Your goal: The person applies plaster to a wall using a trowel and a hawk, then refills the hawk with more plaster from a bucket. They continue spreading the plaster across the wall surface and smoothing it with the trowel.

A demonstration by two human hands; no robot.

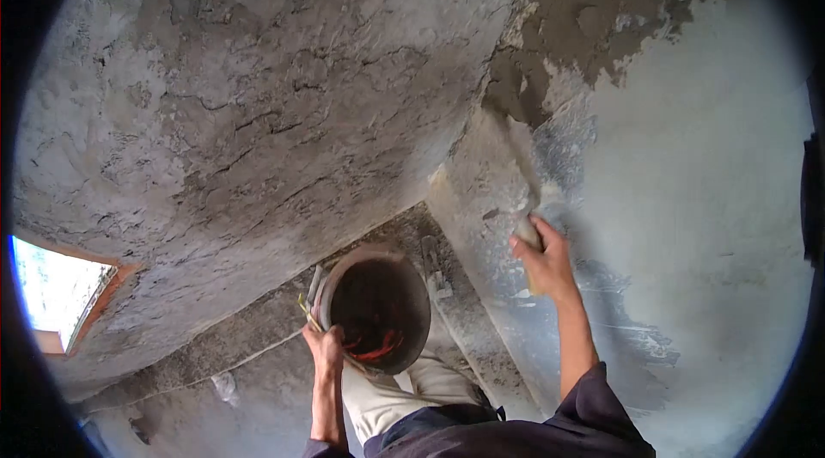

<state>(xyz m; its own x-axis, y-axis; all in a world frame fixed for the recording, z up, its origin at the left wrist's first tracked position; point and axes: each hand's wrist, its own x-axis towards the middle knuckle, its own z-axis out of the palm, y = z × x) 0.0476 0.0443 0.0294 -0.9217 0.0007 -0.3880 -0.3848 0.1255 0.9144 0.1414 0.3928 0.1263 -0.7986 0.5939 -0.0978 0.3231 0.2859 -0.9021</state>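
My left hand (325, 348) grips the near left rim of a dark bucket (418, 286), which is tilted so that its opening faces me. Inside it is dark, with a reddish patch low down; what else it holds cannot be made out. Thin yellowish strands stick out beside that hand. My right hand (548, 265) is closed around the pale handle of a trowel (528, 233), raised at the right-hand wall. The trowel's blade is hard to tell from the grey surface behind it. Just above lies wet brown plaster (520, 84) along the corner.
A rough grey plastered wall (284, 114) fills the left and top. The right wall (696, 174) has a smooth pale coat with ragged edges. At far left is a bright opening (56, 286) with a reddish-brown edge. Floor (468, 320) shows below the bucket.
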